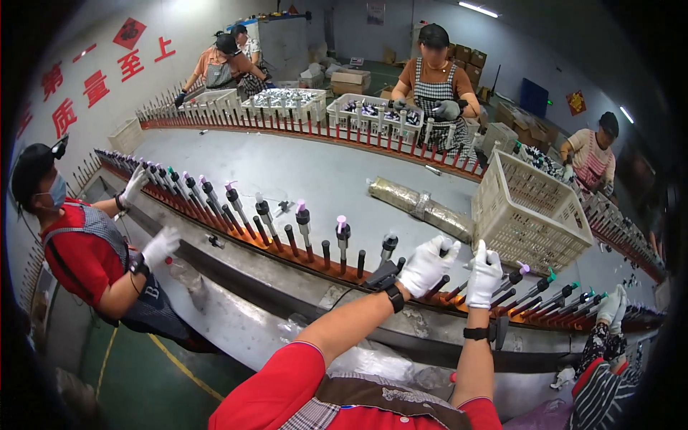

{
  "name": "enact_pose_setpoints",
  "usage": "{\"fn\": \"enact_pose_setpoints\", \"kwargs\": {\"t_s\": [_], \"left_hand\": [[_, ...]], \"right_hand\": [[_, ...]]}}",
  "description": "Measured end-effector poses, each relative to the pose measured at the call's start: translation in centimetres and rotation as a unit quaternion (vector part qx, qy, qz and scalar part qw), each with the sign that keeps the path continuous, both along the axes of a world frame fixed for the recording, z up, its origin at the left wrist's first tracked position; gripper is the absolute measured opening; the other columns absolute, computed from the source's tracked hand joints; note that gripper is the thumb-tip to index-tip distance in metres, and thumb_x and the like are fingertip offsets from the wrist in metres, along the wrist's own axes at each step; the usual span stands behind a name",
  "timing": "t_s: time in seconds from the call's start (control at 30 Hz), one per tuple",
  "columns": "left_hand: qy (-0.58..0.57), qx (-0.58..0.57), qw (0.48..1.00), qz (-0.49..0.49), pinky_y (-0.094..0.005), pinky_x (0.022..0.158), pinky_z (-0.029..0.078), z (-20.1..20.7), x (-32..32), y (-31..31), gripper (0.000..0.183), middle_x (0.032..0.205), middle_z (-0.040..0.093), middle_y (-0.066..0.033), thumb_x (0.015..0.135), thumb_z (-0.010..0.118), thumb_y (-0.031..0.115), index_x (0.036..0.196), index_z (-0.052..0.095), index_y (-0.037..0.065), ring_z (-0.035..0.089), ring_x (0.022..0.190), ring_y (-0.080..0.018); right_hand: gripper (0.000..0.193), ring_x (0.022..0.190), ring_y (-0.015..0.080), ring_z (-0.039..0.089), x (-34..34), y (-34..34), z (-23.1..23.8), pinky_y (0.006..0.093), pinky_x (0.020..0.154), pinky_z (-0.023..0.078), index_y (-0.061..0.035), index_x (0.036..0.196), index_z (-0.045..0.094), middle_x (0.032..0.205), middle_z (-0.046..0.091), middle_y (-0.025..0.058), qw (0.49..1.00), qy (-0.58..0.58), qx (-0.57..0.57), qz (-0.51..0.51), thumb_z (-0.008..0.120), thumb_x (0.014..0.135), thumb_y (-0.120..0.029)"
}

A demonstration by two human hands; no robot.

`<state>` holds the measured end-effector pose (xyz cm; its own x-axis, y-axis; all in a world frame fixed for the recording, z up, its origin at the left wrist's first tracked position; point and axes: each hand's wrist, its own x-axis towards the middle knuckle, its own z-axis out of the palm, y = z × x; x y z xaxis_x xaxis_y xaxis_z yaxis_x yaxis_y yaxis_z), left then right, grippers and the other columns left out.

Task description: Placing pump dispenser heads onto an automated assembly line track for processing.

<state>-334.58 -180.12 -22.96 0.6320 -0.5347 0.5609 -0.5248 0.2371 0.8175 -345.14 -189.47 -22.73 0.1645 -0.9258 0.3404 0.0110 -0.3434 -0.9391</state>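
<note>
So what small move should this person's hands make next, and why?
Perhaps the left hand should ease down toward the black-tipped peg just below it: that peg looks bare, while pump-like pieces top other pegs. Whether the hand holds anything is hard to tell.

Left hand (pixel 428 269) — white-gloved, fingers bent, tips at upper right; exact grip unclear. Left forearm (pixel 351 320) bare, slanting up and rightward; black wristband (pixel 394 297); red left sleeve (pixel 287 383) ending near elbow. Right hand (pixel 484 279) — white-gloved, raised, fingertips upward, apart from left but near. Right forearm (pixel 471 369) bare, nearly upright; dark wrist strap (pixel 476 333); red right sleeve (pixel 481 414) at lower edge.
</note>
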Motion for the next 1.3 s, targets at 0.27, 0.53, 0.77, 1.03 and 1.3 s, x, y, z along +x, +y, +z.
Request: {"fn": "enact_pose_setpoints", "kwargs": {"t_s": [0.27,0.53,0.77,1.03,1.3], "left_hand": [[-0.150,0.206,0.954,0.160,-0.0401,0.064,0.055,3.2,2.6,7.1,0.039,0.074,0.068,-0.0146,0.092,0.069,0.045,0.091,0.065,0.006,0.069,0.072,-0.0352],[-0.027,0.148,0.989,0.013,-0.0405,0.082,0.056,1.1,-1.8,9.9,0.042,0.102,0.071,-0.0191,0.094,0.067,0.037,0.122,0.064,0.006,0.070,0.093,-0.0346],[-0.080,0.040,0.984,0.152,-0.0404,0.099,0.048,0.6,-3.2,0.5,0.066,0.122,0.061,-0.0215,0.091,0.072,0.034,0.141,0.043,0.002,0.061,0.113,-0.0332],[0.063,0.142,0.957,0.244,-0.0395,0.072,0.052,-1.0,-1.1,0.0,0.034,0.082,0.069,-0.0167,0.095,0.068,0.039,0.093,0.065,0.005,0.065,0.074,-0.0333],[-0.003,0.227,0.933,0.278,-0.0353,0.059,0.046,-2.5,-4.9,7.7,0.041,0.063,0.057,-0.0134,0.099,0.064,0.036,0.076,0.063,0.002,0.050,0.055,-0.0192]], "right_hand": [[0.016,0.069,0.0053,0.055,-0.1,5.2,0.3,0.0227,0.068,0.047,-0.0009,0.096,0.069,0.080,0.066,0.0009,0.996,0.063,-0.052,0.041,0.073,0.092,-0.016],[0.062,0.128,0.0249,0.050,-14.2,0.8,-1.9,0.0370,0.112,0.037,0.0053,0.141,0.047,0.142,0.052,0.0161,0.951,0.085,-0.076,-0.288,0.075,0.090,-0.014],[0.038,0.101,0.0157,0.061,-12.7,-10.6,-3.2,0.0293,0.091,0.048,-0.0002,0.120,0.059,0.112,0.064,0.0082,0.994,-0.049,0.013,-0.093,0.075,0.091,-0.019],[0.016,0.070,0.0069,0.056,-13.8,-10.8,-4.0,0.0248,0.068,0.046,-0.0048,0.087,0.066,0.075,0.063,-0.0030,0.999,0.026,0.026,0.023,0.074,0.092,-0.018],[0.015,0.094,0.0092,0.063,-20.8,-7.8,-7.3,0.0260,0.089,0.049,-0.0031,0.107,0.073,0.102,0.073,0.0023,0.999,0.031,0.008,0.032,0.070,0.094,-0.011]]}}
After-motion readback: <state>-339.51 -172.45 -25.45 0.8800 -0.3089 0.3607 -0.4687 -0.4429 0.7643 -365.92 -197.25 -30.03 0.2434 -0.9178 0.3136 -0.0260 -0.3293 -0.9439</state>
